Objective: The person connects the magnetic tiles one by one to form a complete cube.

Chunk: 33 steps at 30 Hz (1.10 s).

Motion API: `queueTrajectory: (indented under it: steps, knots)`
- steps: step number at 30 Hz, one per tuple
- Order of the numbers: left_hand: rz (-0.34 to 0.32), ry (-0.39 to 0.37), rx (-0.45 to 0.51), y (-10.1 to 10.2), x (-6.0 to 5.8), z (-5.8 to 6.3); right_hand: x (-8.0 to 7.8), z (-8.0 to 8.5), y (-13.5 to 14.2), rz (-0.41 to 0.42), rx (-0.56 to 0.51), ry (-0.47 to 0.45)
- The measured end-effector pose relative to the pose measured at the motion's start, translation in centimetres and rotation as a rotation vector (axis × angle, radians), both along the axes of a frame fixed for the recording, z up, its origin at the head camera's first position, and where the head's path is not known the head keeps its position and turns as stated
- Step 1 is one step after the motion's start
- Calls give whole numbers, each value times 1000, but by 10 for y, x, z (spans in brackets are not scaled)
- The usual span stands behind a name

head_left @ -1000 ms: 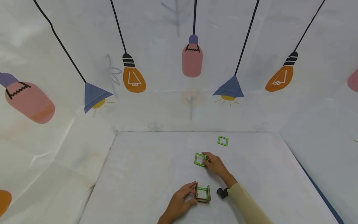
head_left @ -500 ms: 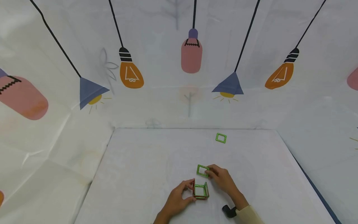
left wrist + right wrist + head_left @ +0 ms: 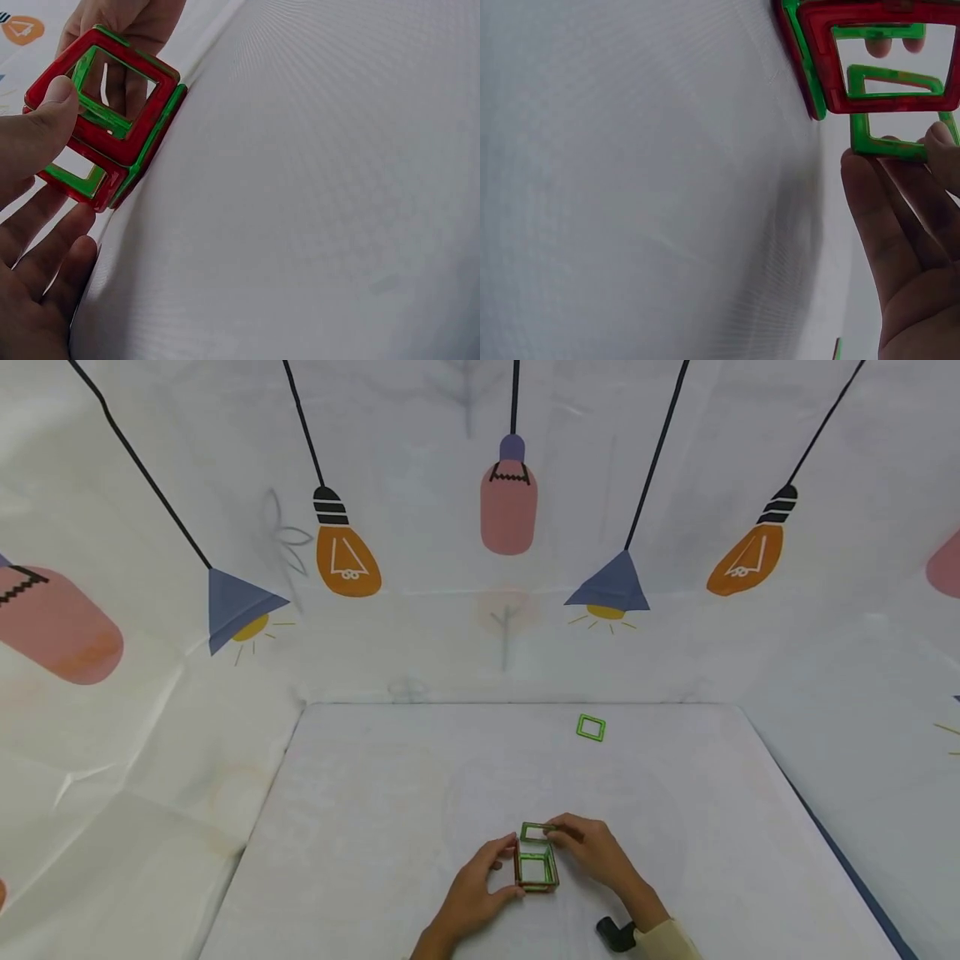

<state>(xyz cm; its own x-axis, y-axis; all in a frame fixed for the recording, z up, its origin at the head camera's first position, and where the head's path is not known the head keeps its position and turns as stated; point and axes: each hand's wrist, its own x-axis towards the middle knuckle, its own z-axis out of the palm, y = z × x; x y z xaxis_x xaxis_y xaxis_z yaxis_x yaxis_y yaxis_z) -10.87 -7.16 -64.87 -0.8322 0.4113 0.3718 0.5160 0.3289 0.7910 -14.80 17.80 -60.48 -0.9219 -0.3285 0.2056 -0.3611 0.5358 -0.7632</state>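
Note:
A small open box of red and green magnetic tiles (image 3: 557,867) stands on the white surface. My left hand (image 3: 474,887) holds it at its left side. In the left wrist view the thumb lies on a red tile (image 3: 150,124), with fingertips at the lower edge. My right hand (image 3: 598,853) pinches a green square magnetic tile (image 3: 522,832) by its right side, right at the far edge of the box. From the right wrist, this green tile (image 3: 860,131) shows behind the red frame, between thumb and fingers.
Another green square tile (image 3: 579,725) lies near the back edge of the white table (image 3: 390,793). A black device (image 3: 615,935) sits at the right wrist by the sleeve. White sheeting printed with lamps (image 3: 508,518) surrounds the table.
My right hand has brought the green tile toward me, from beyond the box to its far edge. The left hand keeps holding the box. The head view has shifted slightly.

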Motion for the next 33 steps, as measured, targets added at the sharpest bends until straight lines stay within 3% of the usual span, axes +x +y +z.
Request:
queueTrajectory:
  steps: [24,29,33]
  knots:
    - [6,26,-3,-1,1,2,4,-6,9,199,10,-3]
    - [3,27,-5,-1,1,2,7,-7,9,209,11,-44]
    - [7,20,-9,-1,2,2,11,-8,7,207,-3,-130]
